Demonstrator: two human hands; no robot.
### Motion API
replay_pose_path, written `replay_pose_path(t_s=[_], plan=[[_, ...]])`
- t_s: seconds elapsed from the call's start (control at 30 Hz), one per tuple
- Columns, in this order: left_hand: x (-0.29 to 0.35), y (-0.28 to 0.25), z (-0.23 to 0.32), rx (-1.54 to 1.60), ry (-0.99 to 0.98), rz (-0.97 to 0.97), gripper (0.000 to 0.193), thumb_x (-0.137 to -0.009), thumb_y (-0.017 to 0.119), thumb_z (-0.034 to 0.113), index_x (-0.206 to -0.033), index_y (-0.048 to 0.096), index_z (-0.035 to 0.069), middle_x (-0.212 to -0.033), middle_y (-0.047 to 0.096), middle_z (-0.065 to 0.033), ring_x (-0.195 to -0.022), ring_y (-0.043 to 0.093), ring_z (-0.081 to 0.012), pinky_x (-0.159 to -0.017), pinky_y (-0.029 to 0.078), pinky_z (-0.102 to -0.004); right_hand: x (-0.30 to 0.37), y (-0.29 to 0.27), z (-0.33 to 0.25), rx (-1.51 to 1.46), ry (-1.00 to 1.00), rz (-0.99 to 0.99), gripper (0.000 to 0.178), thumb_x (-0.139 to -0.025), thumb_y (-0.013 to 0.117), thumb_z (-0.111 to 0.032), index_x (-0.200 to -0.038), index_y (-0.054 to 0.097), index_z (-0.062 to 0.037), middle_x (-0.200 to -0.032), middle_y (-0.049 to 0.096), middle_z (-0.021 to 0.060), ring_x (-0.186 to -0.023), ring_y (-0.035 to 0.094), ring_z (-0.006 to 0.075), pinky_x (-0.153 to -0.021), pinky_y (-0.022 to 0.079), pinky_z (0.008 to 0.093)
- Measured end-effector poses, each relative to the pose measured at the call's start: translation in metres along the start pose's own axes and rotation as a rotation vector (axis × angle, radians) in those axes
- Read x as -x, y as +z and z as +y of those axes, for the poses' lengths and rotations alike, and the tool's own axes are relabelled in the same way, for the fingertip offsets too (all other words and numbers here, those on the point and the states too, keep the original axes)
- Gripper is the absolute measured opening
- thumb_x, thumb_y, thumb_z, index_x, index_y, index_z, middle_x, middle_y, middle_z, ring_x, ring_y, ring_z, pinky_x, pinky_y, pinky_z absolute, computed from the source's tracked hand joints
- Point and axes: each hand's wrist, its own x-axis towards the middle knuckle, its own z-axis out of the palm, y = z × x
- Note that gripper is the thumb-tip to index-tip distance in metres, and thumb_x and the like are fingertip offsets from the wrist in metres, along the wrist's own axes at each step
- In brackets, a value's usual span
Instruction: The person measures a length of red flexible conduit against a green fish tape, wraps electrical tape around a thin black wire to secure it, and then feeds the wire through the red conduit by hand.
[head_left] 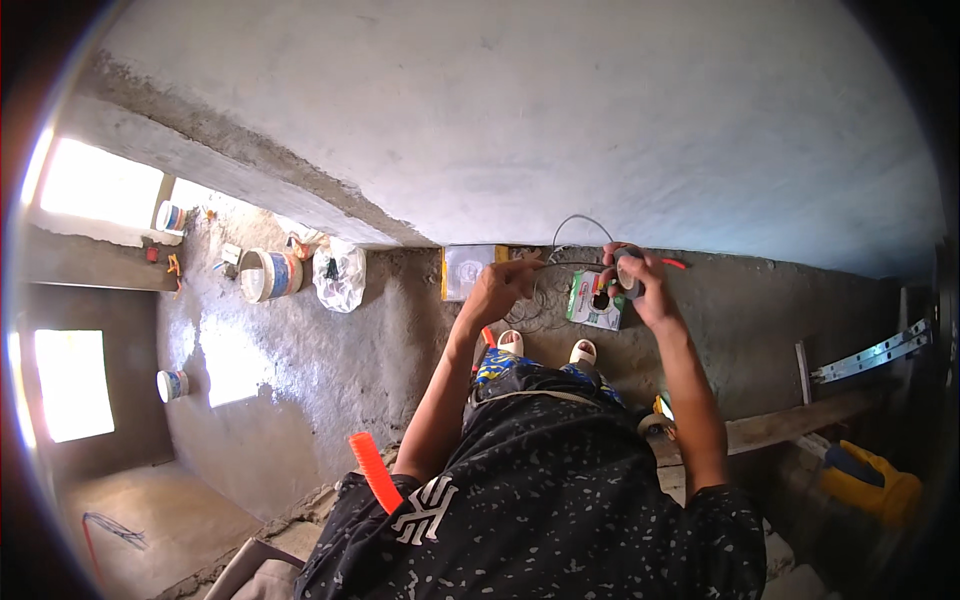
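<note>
My left hand (pixel 505 287) is closed, its fingers pinching a thin dark cable (pixel 572 264) that stretches across to my right hand. My right hand (pixel 648 284) is wrapped round a roll of tape (pixel 630 272), dark with a grey side, and the cable reaches its fingertips. From there a grey loop of wire (pixel 580 218) arches up against the wall. Below the hands, a green and white box (pixel 596 303) sits on the floor, with loose coils of thin wire (pixel 540 308) beside it. A red end (pixel 674 264) sticks out to the right of my right hand.
A flat box with yellow edges (pixel 470 270) lies by the wall. Leftward are a clear plastic bag (pixel 340 278) and white buckets (pixel 257 277). An orange corrugated tube (pixel 372 470) lies against my left side. A metal ladder (pixel 872 352) and a yellow item (pixel 872 487) are at right.
</note>
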Motion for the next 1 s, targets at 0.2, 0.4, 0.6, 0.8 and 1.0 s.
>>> replay_pose_path(t_s=[0.2,0.4,0.6,0.8,1.0], plan=[[-0.006,0.003,-0.022,0.178,0.248,-0.278,0.018,-0.087,0.054,-0.001,-0.099,0.068,0.000,-0.081,0.066,-0.0056,-0.081,0.062,-0.0121,-0.076,0.049,-0.0274,-0.002,0.020,-0.077,-0.644,0.386,-0.366,0.054,-0.083,0.055,-0.039,-0.108,0.052,0.0079,-0.093,0.052,0.0135,-0.072,0.055,0.0218,-0.052,0.045,0.0281],[-0.002,-0.008,0.000,0.540,0.120,-0.424,0.023,-0.095,0.052,0.018,-0.106,0.062,0.000,-0.083,0.062,-0.0035,-0.079,0.055,-0.0109,-0.072,0.044,-0.0261,-0.006,0.029,-0.091,-0.559,0.189,-0.317,0.055,-0.082,0.057,-0.037,-0.112,0.049,0.0081,-0.098,0.049,0.0152,-0.074,0.054,0.0213,-0.051,0.045,0.0254],[-0.002,-0.004,0.001,0.248,0.228,-0.204,0.027,-0.095,0.048,0.013,-0.116,0.060,0.002,-0.083,0.065,-0.0092,-0.078,0.060,-0.0173,-0.071,0.046,-0.0312,-0.002,0.041,-0.086,-0.413,0.184,-0.259,0.056,-0.081,0.057,-0.040,-0.111,0.050,0.0073,-0.097,0.051,0.0143,-0.073,0.054,0.0189,-0.051,0.044,0.0241],[-0.007,0.001,0.005,0.030,0.660,-0.142,0.036,-0.074,0.050,-0.007,-0.106,0.063,0.003,-0.079,0.066,-0.0115,-0.080,0.065,-0.0275,-0.070,0.051,-0.0377,-0.013,0.027,-0.095,-0.516,0.175,-0.230,0.056,-0.083,0.055,-0.039,-0.111,0.050,0.0086,-0.098,0.051,0.0145,-0.071,0.054,0.0195,-0.051,0.045,0.0245],[0.006,-0.005,0.018,0.330,0.184,-0.064,0.032,-0.094,0.043,0.004,-0.126,0.045,0.005,-0.083,0.061,-0.0075,-0.081,0.053,-0.0118,-0.076,0.043,-0.0264,-0.010,0.015,-0.072,0.318,0.098,-0.001,0.050,-0.079,0.063,-0.030,-0.117,0.048,-0.0028,-0.115,0.053,0.0153,-0.078,0.064,0.0229,-0.063,0.053,0.0305]])
